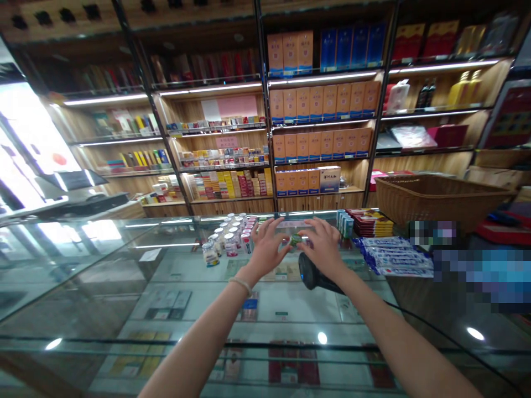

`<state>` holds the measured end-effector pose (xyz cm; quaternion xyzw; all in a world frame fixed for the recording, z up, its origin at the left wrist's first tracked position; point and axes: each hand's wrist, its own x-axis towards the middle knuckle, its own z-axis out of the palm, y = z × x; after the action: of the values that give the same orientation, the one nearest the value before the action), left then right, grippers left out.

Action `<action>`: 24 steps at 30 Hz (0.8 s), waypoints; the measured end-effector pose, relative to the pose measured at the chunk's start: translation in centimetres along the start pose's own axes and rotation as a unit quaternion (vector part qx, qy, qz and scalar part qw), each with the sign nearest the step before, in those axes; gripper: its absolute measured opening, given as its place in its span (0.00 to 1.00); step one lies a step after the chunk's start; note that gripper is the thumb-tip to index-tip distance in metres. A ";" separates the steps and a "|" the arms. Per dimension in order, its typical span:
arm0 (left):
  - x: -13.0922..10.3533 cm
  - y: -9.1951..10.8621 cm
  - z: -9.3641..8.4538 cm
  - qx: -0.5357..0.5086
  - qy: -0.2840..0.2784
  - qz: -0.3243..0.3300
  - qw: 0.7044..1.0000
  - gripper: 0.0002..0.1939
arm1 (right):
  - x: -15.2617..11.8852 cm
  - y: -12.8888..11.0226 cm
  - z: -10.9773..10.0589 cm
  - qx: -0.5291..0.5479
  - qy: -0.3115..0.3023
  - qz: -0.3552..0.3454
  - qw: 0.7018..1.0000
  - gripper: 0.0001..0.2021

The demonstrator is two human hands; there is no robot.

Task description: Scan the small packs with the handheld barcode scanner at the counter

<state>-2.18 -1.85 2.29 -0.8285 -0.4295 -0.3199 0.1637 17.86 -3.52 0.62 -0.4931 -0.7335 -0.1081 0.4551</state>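
My left hand point(269, 246) reaches over the glass counter with its fingers spread, near a small green packet point(295, 239). Opposite it, my right hand point(323, 246) has its thumb and fingertips closed at the packet's right side. What kind of packet it is cannot be made out. Left of my hands stand white-lidded bottles point(230, 245) in rows, with small upright boxes point(248, 242) beside them. A black handheld scanner point(307, 272) lies on the glass under my right wrist.
Blue-and-white packets point(394, 257) and red-yellow packs point(371, 223) lie to the right, near small teal boxes point(345, 223). A wicker basket point(440, 190) stands behind them. The glass counter point(199, 309) has goods below its top. Stocked shelves point(319, 121) line the back wall.
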 end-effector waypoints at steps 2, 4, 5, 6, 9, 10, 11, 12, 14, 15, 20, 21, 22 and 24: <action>-0.5 -0.7 -0.1 0.003 -0.008 0.023 1.000 0.08 | -0.2 -0.4 0.2 -0.004 -0.007 -0.008 1.000 0.07; -1.0 -1.3 0.0 0.002 -0.008 0.036 0.999 0.08 | -0.4 -0.7 0.3 -0.007 -0.010 -0.016 1.000 0.06; -1.1 -1.5 0.1 0.000 -0.006 0.039 0.999 0.08 | -0.5 -0.8 0.4 -0.009 -0.011 -0.019 1.000 0.06; -1.3 -1.7 0.2 -0.002 -0.003 0.038 0.999 0.08 | -0.5 -0.9 0.5 -0.012 -0.013 -0.023 1.000 0.06; -1.7 -2.0 0.7 -0.009 0.007 0.031 0.999 0.08 | -0.7 -1.1 0.7 -0.019 -0.021 -0.026 0.999 0.06; -1.8 -2.2 0.8 -0.010 0.010 0.029 0.999 0.08 | -0.6 -1.2 0.8 -0.021 -0.023 -0.025 0.999 0.06; -1.9 -2.3 0.8 -0.011 0.013 0.027 0.999 0.08 | -0.5 -1.3 0.8 -0.022 -0.025 -0.024 0.999 0.06; -1.9 -2.5 0.8 -0.010 0.017 0.024 1.000 0.08 | -0.2 -1.5 0.9 -0.022 -0.027 -0.023 0.999 0.06; -1.9 -2.9 0.5 -0.005 0.027 0.018 0.999 0.07 | 0.6 -2.0 0.9 -0.020 -0.032 -0.026 0.999 0.05; -1.9 -3.1 0.2 0.000 0.033 0.013 0.999 0.07 | 1.1 -2.3 1.0 -0.020 -0.037 -0.030 0.999 0.04; -2.0 -4.6 -1.9 0.041 0.042 -0.014 0.998 0.07 | 3.8 -4.2 2.0 -0.027 -0.064 -0.057 0.996 0.05; -2.0 -5.0 -2.2 0.049 0.039 -0.017 0.998 0.06 | 4.2 -4.6 2.5 -0.029 -0.069 -0.058 0.996 0.06; -2.1 -5.4 -2.4 0.055 0.035 -0.020 0.998 0.06 | 4.5 -4.9 3.0 -0.032 -0.074 -0.058 0.995 0.06; -2.2 -6.2 -2.6 0.067 0.026 -0.028 0.997 0.06 | 5.0 -5.6 4.0 -0.037 -0.085 -0.060 0.994 0.06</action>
<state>-9.19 -1.06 2.75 -0.7944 -0.4687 -0.3167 0.2211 10.54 -0.68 3.86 -0.4721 -0.7934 -0.1203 0.3649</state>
